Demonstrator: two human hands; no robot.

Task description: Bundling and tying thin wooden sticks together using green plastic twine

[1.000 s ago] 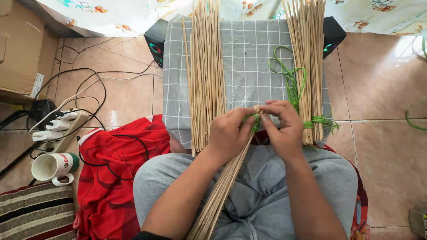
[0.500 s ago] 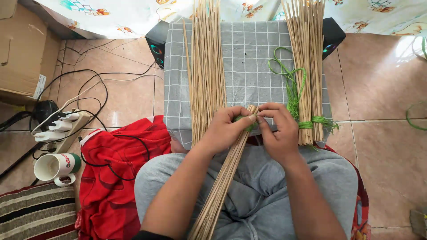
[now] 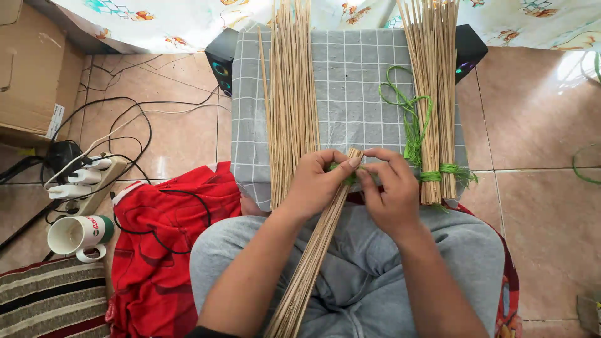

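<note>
My left hand point(image 3: 317, 183) grips the top end of a thin bundle of tan sticks point(image 3: 311, 263) that slants down across my lap. My right hand point(image 3: 389, 188) pinches a green string point(image 3: 345, 177) wound around that bundle's end, right beside my left thumb. Both hands meet at the near edge of a grey checked cloth point(image 3: 350, 94). A loose pile of sticks point(image 3: 289, 94) lies on the cloth to the left. A tied stick bundle point(image 3: 434, 94) with a green binding lies to the right, with loose green string point(image 3: 410, 116) beside it.
A red cloth point(image 3: 166, 250) lies by my left knee. A power strip point(image 3: 84, 181) with plugs and black cables, a white mug point(image 3: 78, 235) and a striped mat point(image 3: 53, 297) sit at the left. A cardboard box point(image 3: 31, 69) stands far left. Two black speakers point(image 3: 219, 59) flank the cloth.
My hands have drawn closer together on the bundle's end; the right fingers have shifted down and left along the green string. The bundles on the cloth have not moved.
</note>
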